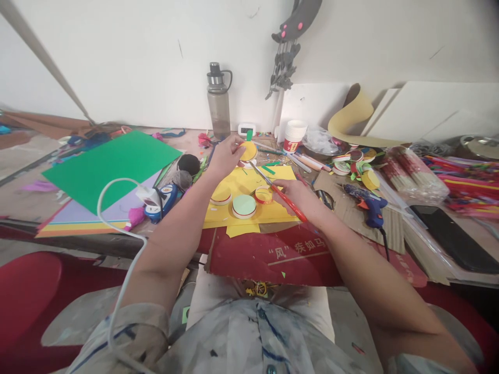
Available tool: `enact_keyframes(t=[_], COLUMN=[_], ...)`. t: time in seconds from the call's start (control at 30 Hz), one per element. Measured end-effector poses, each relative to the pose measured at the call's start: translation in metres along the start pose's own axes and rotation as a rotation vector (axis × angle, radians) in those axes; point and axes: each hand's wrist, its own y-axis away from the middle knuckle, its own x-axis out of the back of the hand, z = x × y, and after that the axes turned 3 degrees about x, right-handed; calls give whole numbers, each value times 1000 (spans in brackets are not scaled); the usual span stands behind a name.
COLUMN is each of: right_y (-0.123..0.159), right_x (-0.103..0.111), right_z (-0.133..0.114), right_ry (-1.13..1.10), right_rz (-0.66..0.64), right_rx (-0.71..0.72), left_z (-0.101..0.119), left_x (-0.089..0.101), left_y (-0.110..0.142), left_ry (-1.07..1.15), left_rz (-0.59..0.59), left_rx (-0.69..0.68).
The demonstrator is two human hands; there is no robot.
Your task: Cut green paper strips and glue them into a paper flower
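Observation:
My left hand pinches a round yellow disc by its left edge, and a green strip sticks up from the disc's top. My right hand is closed around a slim tool with a red handle and a silvery front part. The tool's tip points at the lower edge of the yellow disc; whether they touch I cannot tell. Below the hands, on yellow paper, lie a pale green disc with a red-edged side, a yellow disc and a red-and-yellow ring-like piece.
A grey bottle and paper cups stand at the back. On the right lie a blue glue gun and a black phone. Green paper covers the left side, near a white cable and blue power strip.

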Motion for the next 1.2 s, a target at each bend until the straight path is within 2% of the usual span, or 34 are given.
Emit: enact_keyframes(t=[0.17,0.3,0.4,0.47,0.57,0.67,1.2], right_y=[-1,-1,1,4,9,10,10], right_x=[-1,-3,-2,0,3,4,5], right_z=[2,1,-6,-15,-27,-34,-41], right_ry=[64,175,298,396,527,609,715], right_rz=[38,122,161,152,145,128,109], right_rx=[43,76,65,1,-107,-158,-194], left_z=[4,12,16,18,19,19,32], left_x=[-2,-6,-11,-15,-19,-22,-40], left_y=[0,3,6,8,12,14,28], left_ry=[309,582,783,876,929,940,975], left_rz=[94,163,157,125,106,108,175], left_rx=[138,248,319,353,376,366,323])
